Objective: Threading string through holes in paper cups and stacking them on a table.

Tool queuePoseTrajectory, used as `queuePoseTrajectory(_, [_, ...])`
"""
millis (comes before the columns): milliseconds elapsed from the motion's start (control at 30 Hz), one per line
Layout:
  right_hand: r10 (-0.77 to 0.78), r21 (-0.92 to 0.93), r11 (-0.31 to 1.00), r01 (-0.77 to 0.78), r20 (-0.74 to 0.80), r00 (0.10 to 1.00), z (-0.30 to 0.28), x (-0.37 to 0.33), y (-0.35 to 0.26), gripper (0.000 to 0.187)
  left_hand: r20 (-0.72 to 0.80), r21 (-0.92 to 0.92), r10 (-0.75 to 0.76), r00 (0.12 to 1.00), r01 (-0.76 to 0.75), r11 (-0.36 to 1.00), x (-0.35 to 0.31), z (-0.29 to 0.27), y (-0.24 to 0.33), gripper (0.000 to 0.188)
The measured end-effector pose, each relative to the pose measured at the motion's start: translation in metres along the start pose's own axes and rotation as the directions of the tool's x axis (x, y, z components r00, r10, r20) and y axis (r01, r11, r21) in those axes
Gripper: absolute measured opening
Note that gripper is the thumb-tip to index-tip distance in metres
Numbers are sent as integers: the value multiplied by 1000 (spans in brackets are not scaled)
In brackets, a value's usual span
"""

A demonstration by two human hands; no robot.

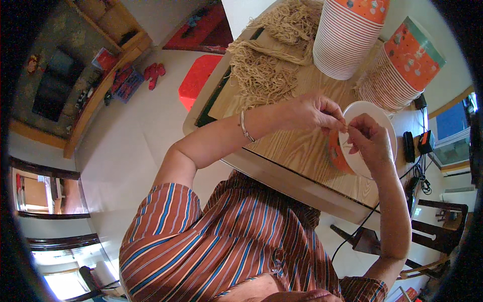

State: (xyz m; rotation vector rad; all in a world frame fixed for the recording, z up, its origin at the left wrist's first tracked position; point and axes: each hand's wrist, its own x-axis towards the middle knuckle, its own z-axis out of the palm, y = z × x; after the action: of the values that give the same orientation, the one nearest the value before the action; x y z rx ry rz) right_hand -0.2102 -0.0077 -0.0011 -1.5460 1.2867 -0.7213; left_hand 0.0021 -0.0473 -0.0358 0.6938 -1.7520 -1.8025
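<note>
Both grips are pinched at the fingertips — any held item indiscernible — with the left hand (318, 115) at the left rim and the nearer right hand (373, 142) across the mouth of the orange-and-white paper cup (358, 163), mouth-up on the tabletop (297, 153).

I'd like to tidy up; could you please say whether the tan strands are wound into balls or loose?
Loose: the tan strands heap in tangled loops on the wooden tabletop.

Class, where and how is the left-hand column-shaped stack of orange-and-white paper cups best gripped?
Grip the stack around its ribbed white side, probably from the near side: stacked rims should give a ridged hold, while tan stringy strands crowd its left and another cup stack stands to its right.
</note>
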Motion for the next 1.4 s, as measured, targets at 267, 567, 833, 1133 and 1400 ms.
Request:
queuePoseTrajectory(267, [-258, -132, 962, 240, -144, 955, 10, -16, -7, 11, 10, -212, 1, 1000, 1, 977, 1, -3, -12, 22])
queuePoseTrajectory(567, [-558, -575, 685, 447, -19, 830, 16, -25, -18, 13, -7, 40, 46, 999, -46, 998, 4, 1, -7, 17])
queuePoseTrajectory(833, [-590, -826, 375, 422, 139, 796, 16, -31, -17, 19, -6, 2, 48, 999, -48, 999, 8, 4, -6, 16])
queuePoseTrajectory(1133, [-344, -465, 845, 266, -91, 934, 7, -15, -11, 9, 31, 64, 95, 995, -97, 993, 8, 5, -7, 21])
queuePoseTrajectory(1400, [-119, -297, 950, 93, -71, 990, 0, -12, -14, 10, 0, 37, 148, 989, -148, 988, 5, 7, -12, 18])
